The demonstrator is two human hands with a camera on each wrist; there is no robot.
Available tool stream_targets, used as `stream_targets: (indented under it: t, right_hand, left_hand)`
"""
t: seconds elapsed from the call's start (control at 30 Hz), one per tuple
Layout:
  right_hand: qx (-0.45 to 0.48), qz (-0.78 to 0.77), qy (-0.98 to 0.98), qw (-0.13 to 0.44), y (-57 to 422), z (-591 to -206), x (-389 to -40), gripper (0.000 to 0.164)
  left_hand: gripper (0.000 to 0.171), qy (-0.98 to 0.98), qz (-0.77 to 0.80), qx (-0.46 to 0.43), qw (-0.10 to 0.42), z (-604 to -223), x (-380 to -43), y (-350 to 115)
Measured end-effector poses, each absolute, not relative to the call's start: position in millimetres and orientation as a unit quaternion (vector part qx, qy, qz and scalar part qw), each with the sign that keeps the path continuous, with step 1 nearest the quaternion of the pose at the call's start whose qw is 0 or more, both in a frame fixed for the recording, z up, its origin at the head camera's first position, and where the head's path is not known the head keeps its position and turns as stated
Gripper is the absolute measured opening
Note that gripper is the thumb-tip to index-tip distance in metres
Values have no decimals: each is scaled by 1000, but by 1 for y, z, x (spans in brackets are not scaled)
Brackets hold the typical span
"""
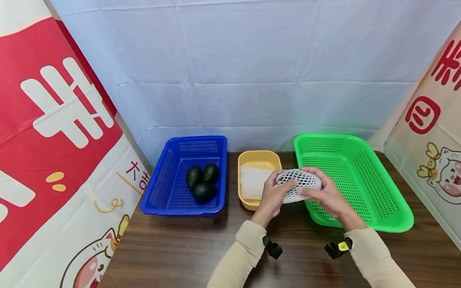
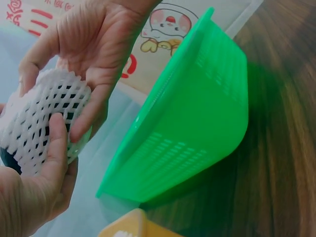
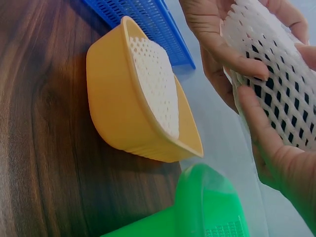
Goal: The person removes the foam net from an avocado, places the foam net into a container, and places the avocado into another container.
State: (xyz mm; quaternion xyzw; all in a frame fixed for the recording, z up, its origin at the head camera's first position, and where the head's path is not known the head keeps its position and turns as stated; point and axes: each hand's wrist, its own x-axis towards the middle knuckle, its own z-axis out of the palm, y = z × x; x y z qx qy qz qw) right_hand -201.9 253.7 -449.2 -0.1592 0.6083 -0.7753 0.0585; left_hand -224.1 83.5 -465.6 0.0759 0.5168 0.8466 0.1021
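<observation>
A dark avocado (image 2: 11, 162) sits inside a white foam net sleeve (image 1: 300, 182), its skin showing through the mesh and at one end. My left hand (image 1: 272, 195) grips the sleeve from the left, thumb on top. From the right, my right hand (image 1: 327, 196) holds it with the thumb and curled fingers. Both hands are raised between the yellow tray (image 1: 248, 205) and the green basket (image 1: 390, 224). More white foam nets (image 1: 253, 182) lie flat in the yellow tray; how many, I cannot tell.
On the left of the brown wooden table (image 1: 173, 252) stands a blue basket (image 1: 149, 206) with three avocados (image 1: 204, 192) in it. A pale cloth (image 1: 245, 72) hangs behind the table, and printed banners (image 1: 54, 120) flank both sides.
</observation>
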Motion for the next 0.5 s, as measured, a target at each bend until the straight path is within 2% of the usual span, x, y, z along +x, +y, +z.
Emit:
stream_targets:
  t: [0.1,0.33,0.5]
  right_hand:
    - [-162,-775,608,60,251,-447,-200,58]
    - [-155,-787,595,59,249,-442,-195,76]
    - [-134,-790,596,52,249,-440,-192,65]
  left_hand:
    - [33,536,833,89,101,-464,-224,78]
    - [36,604,785,115,77,-463,-224,64]
    - [39,623,766,144,73,-462,-222,55]
